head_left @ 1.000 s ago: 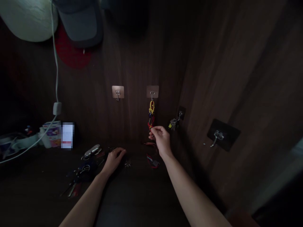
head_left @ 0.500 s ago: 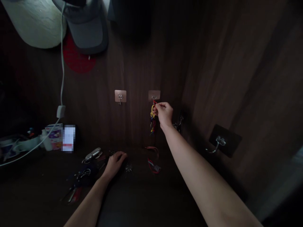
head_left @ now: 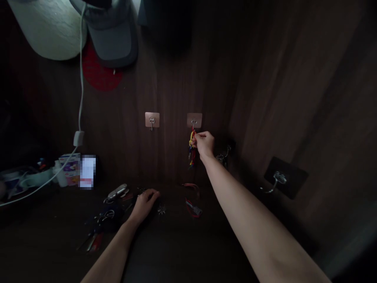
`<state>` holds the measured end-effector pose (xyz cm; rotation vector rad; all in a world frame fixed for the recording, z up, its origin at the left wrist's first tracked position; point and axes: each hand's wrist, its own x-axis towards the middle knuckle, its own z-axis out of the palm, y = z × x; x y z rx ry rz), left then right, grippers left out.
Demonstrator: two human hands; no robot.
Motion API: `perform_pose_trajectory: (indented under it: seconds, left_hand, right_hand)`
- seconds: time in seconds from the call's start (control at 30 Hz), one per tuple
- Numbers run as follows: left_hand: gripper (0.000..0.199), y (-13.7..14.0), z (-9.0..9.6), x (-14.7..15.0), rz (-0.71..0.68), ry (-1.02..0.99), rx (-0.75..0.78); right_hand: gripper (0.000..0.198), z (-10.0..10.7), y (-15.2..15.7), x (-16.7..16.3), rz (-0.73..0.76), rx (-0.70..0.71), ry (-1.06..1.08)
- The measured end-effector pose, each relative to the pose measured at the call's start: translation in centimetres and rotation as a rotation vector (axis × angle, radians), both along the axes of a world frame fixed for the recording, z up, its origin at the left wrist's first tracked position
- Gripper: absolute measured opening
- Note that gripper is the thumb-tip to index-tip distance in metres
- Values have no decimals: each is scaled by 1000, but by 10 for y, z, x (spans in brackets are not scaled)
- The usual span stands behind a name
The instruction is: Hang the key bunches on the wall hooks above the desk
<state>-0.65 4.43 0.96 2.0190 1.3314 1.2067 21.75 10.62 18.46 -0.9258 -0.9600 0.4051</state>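
Observation:
My right hand (head_left: 205,144) pinches a red cord (head_left: 193,135) just below an adhesive wall hook (head_left: 194,120). The cord's top reaches the hook's tip; whether it is looped over cannot be made out. Beside those fingers hangs a yellow cord (head_left: 191,140), with a cluster of small dark and coloured pieces (head_left: 192,157) beneath. My left hand (head_left: 146,201) lies low on the dark tabletop, fingers extended and a little bent, with nothing seen in it. Small metal keys (head_left: 161,210) lie just right of it. A grey key-like piece with a red cord (head_left: 193,208) lies farther right.
An unused-looking hook (head_left: 152,120) is on the wall to the left, and a larger black-backed hook (head_left: 279,178) on the right wall. A silver pocket knife (head_left: 117,191) and key rings (head_left: 107,215) lie at left. Caps (head_left: 113,43) and a white cable (head_left: 81,78) hang above.
My right hand has moved slightly down and left relative to the hook, still pinching the red cord. The left hand stays in place. The view has shifted a little.

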Motion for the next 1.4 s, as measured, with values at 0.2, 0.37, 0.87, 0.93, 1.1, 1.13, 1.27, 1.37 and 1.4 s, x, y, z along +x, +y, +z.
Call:
perform_pose_trajectory:
  seconds: [0.2,0.37,0.87,0.93,1.1,1.13,1.27,1.37,1.4]
  left_hand:
    - [32,1,-1,0,4,9,-4]
    - [32,3,-3,-1,0,-4,-7]
    - [28,1,1,-1,-6,-21,-8]
    - [27,1,0,-2,-25,-20,-7]
    - [27,2,-2,-2,-48,30,-33]
    - [27,1,-3,-2,-56,42,-39]
    - [26,-2,-3,-1,-111,87,-51]
    - [26,-6,-3,0,-137,124,-73]
    - [26,-7,-4,1,-143,139,-81]
  right_hand:
    - [12,-17,-1,0,-4,-12,6]
    - [23,-34,-5,0,2,-29,28]
    - [32,-97,-37,1,159,-59,124]
    - [32,-109,-44,3,158,-90,130]
    - [33,-134,-60,10,132,-177,139]
    - [32,-139,-63,12,125,-190,134]
    - [29,-155,-71,22,95,-239,76]
    - [26,-167,-74,31,82,-316,-11]
    - [24,-171,-75,34,84,-348,-52]
